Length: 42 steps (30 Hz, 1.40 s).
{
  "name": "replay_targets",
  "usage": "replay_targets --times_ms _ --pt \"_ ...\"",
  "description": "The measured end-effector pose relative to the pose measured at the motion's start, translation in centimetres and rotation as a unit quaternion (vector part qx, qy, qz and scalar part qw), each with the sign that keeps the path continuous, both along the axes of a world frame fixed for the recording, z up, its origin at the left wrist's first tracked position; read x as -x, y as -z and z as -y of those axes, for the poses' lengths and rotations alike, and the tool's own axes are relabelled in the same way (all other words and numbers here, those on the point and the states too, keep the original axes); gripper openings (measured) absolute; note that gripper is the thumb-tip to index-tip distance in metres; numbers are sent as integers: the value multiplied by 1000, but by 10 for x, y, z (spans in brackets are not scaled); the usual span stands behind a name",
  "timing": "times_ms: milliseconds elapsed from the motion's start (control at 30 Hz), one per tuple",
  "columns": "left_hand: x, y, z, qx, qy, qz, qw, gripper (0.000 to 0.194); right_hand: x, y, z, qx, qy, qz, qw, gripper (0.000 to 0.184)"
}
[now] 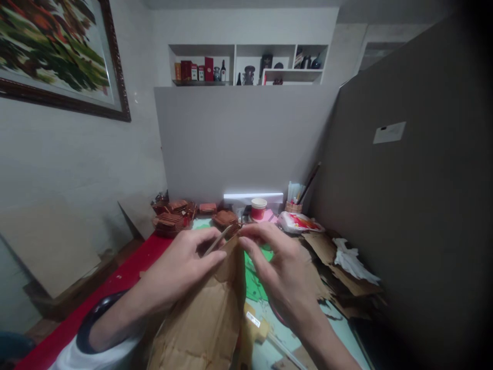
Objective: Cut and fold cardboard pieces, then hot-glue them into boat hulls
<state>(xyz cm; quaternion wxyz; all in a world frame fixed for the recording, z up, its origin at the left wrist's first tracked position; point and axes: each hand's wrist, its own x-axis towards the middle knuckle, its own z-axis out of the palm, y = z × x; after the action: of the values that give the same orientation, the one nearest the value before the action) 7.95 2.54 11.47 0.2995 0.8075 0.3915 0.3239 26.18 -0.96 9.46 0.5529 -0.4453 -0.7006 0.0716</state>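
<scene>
A creased brown cardboard piece [210, 313] stands up in front of me, its narrow end pointing away. My left hand [192, 254] is closed on its far left edge, thumb lying over the near side. A thin pale strip or stick [217, 240] sticks out between that thumb and the fingers; its exact kind is unclear. At the cardboard's far tip, my right hand [275, 257] has thumb and fingers bent together in a pinch. Something small and brown shows at those fingertips, too small to name. Under the hands lies a green mat [254, 280].
Brown stacked pieces [171, 221] stand at the back left. A red-and-white cup [259, 209] and a pen holder [294, 205] are at the back. Torn cardboard [356, 280] with white tissue [354, 262] is at right. A yellow-headed tool [256, 329] lies near me. Grey partitions [246, 139] enclose the table.
</scene>
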Motion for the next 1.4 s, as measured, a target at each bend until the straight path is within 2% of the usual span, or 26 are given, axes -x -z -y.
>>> replay_targets --times_ms 200,433,567,667,700,800,833,900,1033,1167,1400 --pt "2 0 2 5 13 -13 1000 17 2 2 -3 -12 -14 20 1000 14" --pt "-1 7 0 18 16 8 1000 15 12 16 -10 -46 9 6 999 13" --pt "-2 4 -3 34 15 56 998 13 11 14 -8 -9 -2 -27 1000 11" --pt "1 1 -3 27 -10 101 994 16 12 9 -5 45 -18 -35 998 33" --pt "2 0 -3 25 -18 114 993 17 13 7 -4 68 -29 -24 997 35" --pt "3 -1 -3 15 -27 146 989 19 16 6 -1 105 -75 17 992 10" --pt "2 -1 -2 8 -27 154 988 19 16 6 0 98 -81 22 992 13" --pt "2 -1 -2 -14 -34 168 985 20 16 6 2 71 -57 12 996 20" --pt "0 2 -1 -84 -71 169 979 11 13 4 5 11 7 -12 1000 14" --pt "0 9 2 -171 -97 148 969 9 13 4 8 -39 26 -4 999 17" --pt "-2 15 5 -291 -89 123 944 13 15 6 9 -115 27 29 993 19"
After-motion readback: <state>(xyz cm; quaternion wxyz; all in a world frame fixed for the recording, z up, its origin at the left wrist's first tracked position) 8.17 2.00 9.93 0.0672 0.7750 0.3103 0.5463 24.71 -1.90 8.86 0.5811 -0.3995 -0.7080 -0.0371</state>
